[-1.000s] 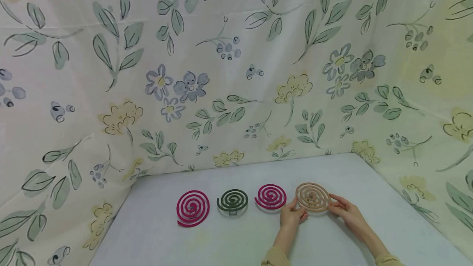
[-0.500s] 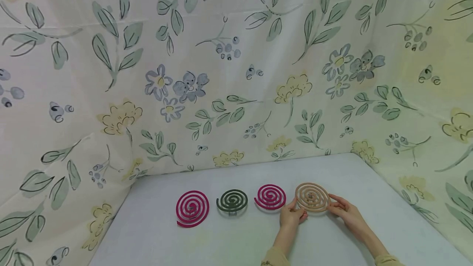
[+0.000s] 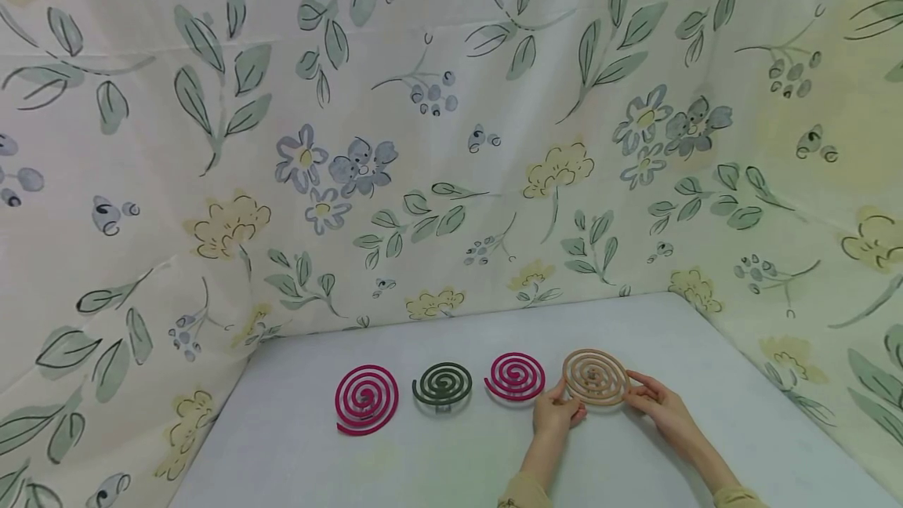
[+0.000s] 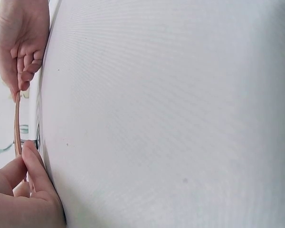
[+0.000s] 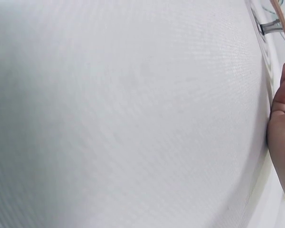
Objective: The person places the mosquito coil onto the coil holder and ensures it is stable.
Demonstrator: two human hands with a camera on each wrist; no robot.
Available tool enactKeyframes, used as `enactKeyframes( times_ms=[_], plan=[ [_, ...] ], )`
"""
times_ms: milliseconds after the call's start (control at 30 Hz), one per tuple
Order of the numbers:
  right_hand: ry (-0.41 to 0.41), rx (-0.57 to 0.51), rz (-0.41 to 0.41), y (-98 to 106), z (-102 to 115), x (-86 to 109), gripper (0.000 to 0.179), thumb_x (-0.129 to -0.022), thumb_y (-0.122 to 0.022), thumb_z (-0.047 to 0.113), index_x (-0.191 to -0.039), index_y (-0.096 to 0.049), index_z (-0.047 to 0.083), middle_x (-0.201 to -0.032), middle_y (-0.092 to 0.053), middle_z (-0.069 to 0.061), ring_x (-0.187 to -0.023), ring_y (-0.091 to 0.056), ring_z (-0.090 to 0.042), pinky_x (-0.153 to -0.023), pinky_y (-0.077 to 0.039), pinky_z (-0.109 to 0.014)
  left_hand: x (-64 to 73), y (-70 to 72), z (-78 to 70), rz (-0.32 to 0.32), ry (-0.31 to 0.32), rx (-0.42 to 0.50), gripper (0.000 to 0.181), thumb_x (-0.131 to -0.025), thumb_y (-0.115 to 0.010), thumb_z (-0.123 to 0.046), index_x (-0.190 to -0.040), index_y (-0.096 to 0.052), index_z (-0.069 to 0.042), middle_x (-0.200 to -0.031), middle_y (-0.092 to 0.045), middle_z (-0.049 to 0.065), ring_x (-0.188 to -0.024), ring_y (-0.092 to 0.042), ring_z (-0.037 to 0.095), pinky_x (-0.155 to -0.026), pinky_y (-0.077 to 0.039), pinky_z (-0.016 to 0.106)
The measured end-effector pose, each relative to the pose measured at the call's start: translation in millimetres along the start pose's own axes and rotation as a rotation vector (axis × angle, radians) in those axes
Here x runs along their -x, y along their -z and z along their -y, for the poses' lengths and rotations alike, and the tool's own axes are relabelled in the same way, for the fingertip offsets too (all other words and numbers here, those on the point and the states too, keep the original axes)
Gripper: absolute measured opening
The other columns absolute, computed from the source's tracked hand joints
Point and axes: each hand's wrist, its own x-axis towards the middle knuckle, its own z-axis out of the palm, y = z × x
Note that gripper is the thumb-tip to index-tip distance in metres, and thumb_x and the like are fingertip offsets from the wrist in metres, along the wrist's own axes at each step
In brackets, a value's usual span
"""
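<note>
A tan mosquito coil [image 3: 592, 375] lies at the right end of a row, raised above the table. My left hand [image 3: 554, 412] pinches its left front edge between thumb and fingers. On the opposite side, my right hand [image 3: 661, 404] pinches the right edge. Seen edge-on in the left wrist view, the tan coil [image 4: 17, 124] spans between both hands. A small metal stand [image 5: 271, 26] shows beneath the coil in the right wrist view; whether the two touch I cannot tell.
To the left are a magenta mosquito coil [image 3: 515, 376], a dark green coil [image 3: 442, 383] on a small stand [image 3: 443, 408], and another magenta coil [image 3: 366, 400]. The white table [image 3: 395, 469] meets a floral cloth [image 3: 437, 139] at its back and sides.
</note>
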Motion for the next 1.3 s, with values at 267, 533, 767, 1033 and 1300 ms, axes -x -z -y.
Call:
enactKeyframes(
  times_ms=[267,533,767,1033,1300],
  plan=[
    [-0.002,0.014,0.002,0.3,-0.7,-0.7,0.062,-0.090,-0.063,0.015,-0.141,-0.034,-0.006,-0.088,-0.060,0.009,-0.080,-0.053,0.003,-0.073,-0.044,-0.017,1.2,-1.2,-2.5,-0.003,-0.003,0.001,0.049,-0.079,-0.064,0.013,-0.126,-0.055,0.007,-0.064,-0.063,0.010,-0.056,-0.062,0.008,-0.060,-0.056,0.025],
    [-0.016,0.010,-0.001,-0.3,-0.6,-0.7,0.062,-0.091,-0.062,0.017,-0.141,-0.034,-0.006,-0.087,-0.060,0.010,-0.078,-0.052,0.002,-0.072,-0.043,-0.018,0.5,-0.8,-2.0,-0.001,-0.008,0.002,0.049,-0.079,-0.064,0.013,-0.126,-0.055,0.006,-0.065,-0.065,0.012,-0.056,-0.062,0.008,-0.060,-0.056,0.025],
    [-0.002,0.011,-0.013,-0.7,-1.5,-1.6,0.060,-0.091,-0.061,0.016,-0.140,-0.035,-0.006,-0.083,-0.058,0.012,-0.074,-0.050,0.001,-0.068,-0.043,-0.019,1.9,-0.3,-3.1,-0.002,-0.003,-0.021,0.048,-0.079,-0.065,0.012,-0.126,-0.055,0.005,-0.067,-0.066,0.013,-0.056,-0.062,0.007,-0.061,-0.056,0.024],
    [-0.005,0.011,-0.023,-1.8,-1.0,-1.5,0.058,-0.091,-0.060,0.015,-0.139,-0.036,-0.007,-0.082,-0.059,0.010,-0.073,-0.050,0.001,-0.067,-0.043,-0.019,2.5,0.7,-3.2,-0.004,-0.011,-0.061,0.047,-0.079,-0.063,0.012,-0.125,-0.057,0.004,-0.065,-0.063,0.007,-0.054,-0.061,0.005,-0.059,-0.055,0.021],
    [-0.001,0.020,-0.025,-2.1,0.8,-0.3,0.058,-0.091,-0.060,0.015,-0.139,-0.036,-0.007,-0.083,-0.061,0.008,-0.074,-0.051,0.001,-0.068,-0.044,-0.019,2.1,-0.4,-2.0,-0.009,-0.011,-0.048,0.048,-0.078,-0.063,0.012,-0.125,-0.057,0.004,-0.064,-0.061,0.005,-0.052,-0.059,0.004,-0.057,-0.055,0.020]
  ],
)
